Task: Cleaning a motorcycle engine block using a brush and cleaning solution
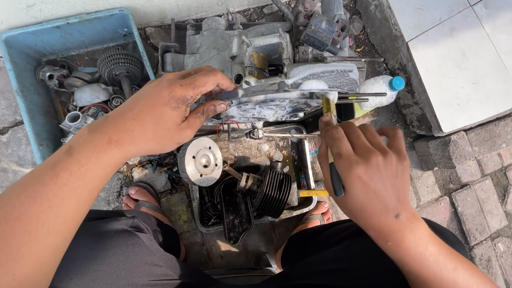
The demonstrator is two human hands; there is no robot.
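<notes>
Engine casing (285,97), grey and soapy, steadied by left hand (165,110).

Open paving (502,186) lies right; the blue tray (24,46), engine casing (264,57) and, seemingly, loose parts crowd the middle.

from my feed i see two bare forearms, no sleeves, no watch, no rings, no gloves. left hand (162,113) has dark grease smudges on the knuckles and fingers. right hand (371,171) shows a few small dark specks on the back, grime around the fingertips. nails short. black shorts (132,257) of plain smooth fabric, no print that i can see, cover both thighs. feet are in open flip-flop sandals (146,197) with greyish straps; toes are bare, and the right foot is mostly hidden.
</notes>
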